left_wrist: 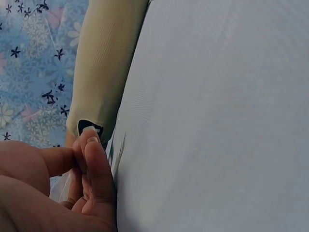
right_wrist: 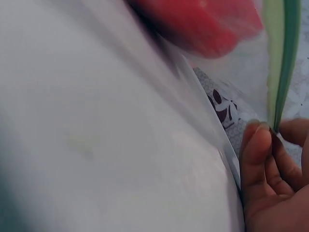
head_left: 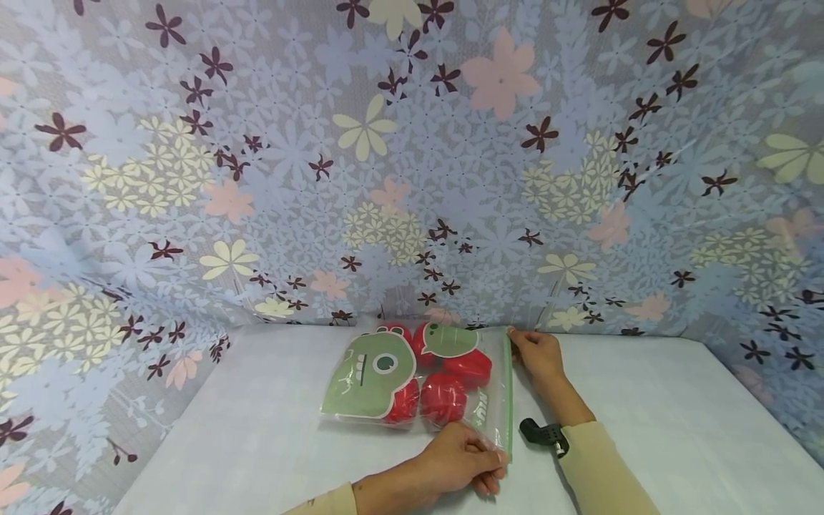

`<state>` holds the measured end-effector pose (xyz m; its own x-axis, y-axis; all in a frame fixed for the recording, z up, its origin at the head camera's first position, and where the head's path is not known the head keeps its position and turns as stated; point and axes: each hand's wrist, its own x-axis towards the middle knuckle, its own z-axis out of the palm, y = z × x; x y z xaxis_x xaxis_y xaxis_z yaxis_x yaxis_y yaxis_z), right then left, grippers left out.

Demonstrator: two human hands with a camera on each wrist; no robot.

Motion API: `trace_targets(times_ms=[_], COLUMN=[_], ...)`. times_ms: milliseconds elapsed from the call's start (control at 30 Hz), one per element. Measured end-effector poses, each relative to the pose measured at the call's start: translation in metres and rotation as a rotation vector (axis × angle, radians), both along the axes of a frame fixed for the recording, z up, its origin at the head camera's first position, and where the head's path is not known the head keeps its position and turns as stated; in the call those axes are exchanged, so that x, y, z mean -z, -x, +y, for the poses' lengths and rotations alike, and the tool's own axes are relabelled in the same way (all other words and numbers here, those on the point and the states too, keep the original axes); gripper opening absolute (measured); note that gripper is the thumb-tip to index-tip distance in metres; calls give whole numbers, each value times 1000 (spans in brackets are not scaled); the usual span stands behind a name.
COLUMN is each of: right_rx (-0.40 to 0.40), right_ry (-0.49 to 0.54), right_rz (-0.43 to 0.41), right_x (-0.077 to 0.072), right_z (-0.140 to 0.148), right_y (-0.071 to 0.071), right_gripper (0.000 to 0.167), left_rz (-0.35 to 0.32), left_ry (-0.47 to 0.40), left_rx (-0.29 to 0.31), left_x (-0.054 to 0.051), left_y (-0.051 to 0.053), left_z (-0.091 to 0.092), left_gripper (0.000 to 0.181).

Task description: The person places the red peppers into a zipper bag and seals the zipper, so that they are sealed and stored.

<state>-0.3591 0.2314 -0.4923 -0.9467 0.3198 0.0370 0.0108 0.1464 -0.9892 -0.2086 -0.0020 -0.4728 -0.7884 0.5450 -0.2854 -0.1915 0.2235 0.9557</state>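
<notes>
A clear zip bag (head_left: 367, 379) printed with green cartoon monsters lies on the white table, its green zip strip (head_left: 508, 400) toward the right. Inside are several glossy red things (head_left: 443, 398), one rounded; their kind is unclear through the plastic. My left hand (head_left: 460, 459) pinches the bag's near corner at the lower end of the strip. At the strip's far end, my right hand (head_left: 539, 355) pinches the other corner between thumb and fingers. The right wrist view has the green strip (right_wrist: 280, 63) running down into the fingertips, with a red thing (right_wrist: 207, 29) behind the plastic.
The white table (head_left: 257, 429) extends on both sides of the bag. Behind it and at the sides hangs a flowered cloth (head_left: 412, 179). A black camera mount (head_left: 543, 433) sits at the right wrist, by the beige sleeve (head_left: 599, 465).
</notes>
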Motion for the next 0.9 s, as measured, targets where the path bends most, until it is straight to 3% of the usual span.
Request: trace_targets(times_ms=[333,567,733,900], right_rx=[-159,-112,-38,-29], right_ry=[58,-6,-113,-120], right_rz=[-28,-11,3,16], right_x=[-5,-4,0,1], right_z=[4,4,5,2], right_y=[-3,-3,-2,-4], right_gripper=[33,29,34,34], left_rz=[8,39,96,201], left_ry=[-4,-11,49,135], left_rx=[23,43,146,276], left_x=[0,-3,-11,-22], left_y=[1,-2,-2,4], left_z=[0,1,-5,-19], left_gripper=[18,9,4,5])
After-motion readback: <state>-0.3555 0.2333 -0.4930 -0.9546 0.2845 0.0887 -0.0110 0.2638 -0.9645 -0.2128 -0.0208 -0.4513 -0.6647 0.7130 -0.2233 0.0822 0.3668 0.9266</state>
